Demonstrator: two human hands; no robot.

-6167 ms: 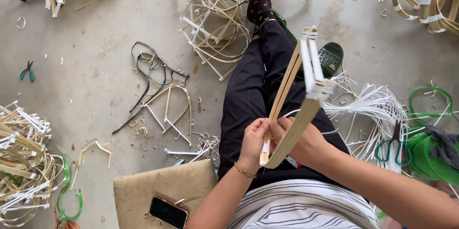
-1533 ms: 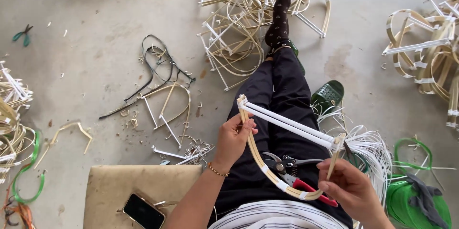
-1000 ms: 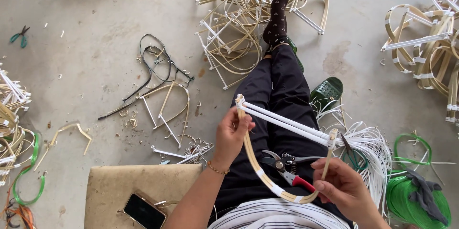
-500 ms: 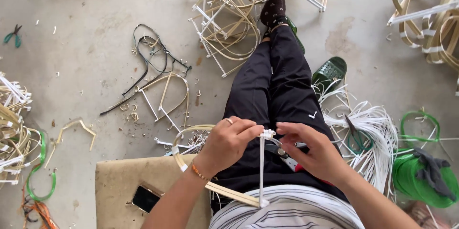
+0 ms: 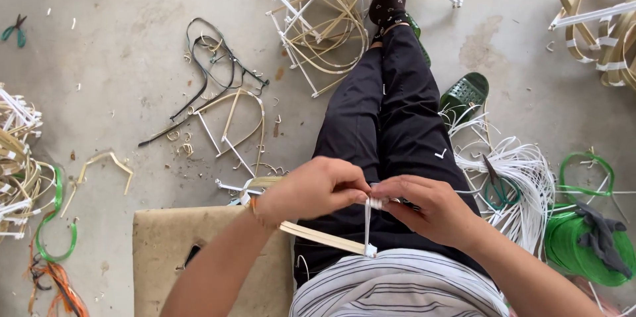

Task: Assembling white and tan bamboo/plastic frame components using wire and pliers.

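Note:
I sit on a concrete floor with my legs in black trousers (image 5: 391, 125) stretched out. A bent cane hanger frame (image 5: 318, 236) with a white-wrapped bar (image 5: 367, 227) lies across my lap, close to my striped shirt. My left hand (image 5: 308, 188) grips the top of the white bar from the left. My right hand (image 5: 430, 208) pinches the same spot from the right, fingertips meeting the left hand's. The frame's curved part runs out under my left wrist.
Piles of finished cane frames lie ahead (image 5: 324, 12), at far right (image 5: 596, 19) and far left (image 5: 16, 158). A bundle of white strips (image 5: 523, 178) with scissors, a green coil (image 5: 576, 244), a green sandal (image 5: 464, 95), small pliers (image 5: 13, 29) and a tan cushion (image 5: 165, 251) surround me.
The frame was held up and spread between both hands; it has turned and come down to my lap, and both hands have closed together on the white bar's end.

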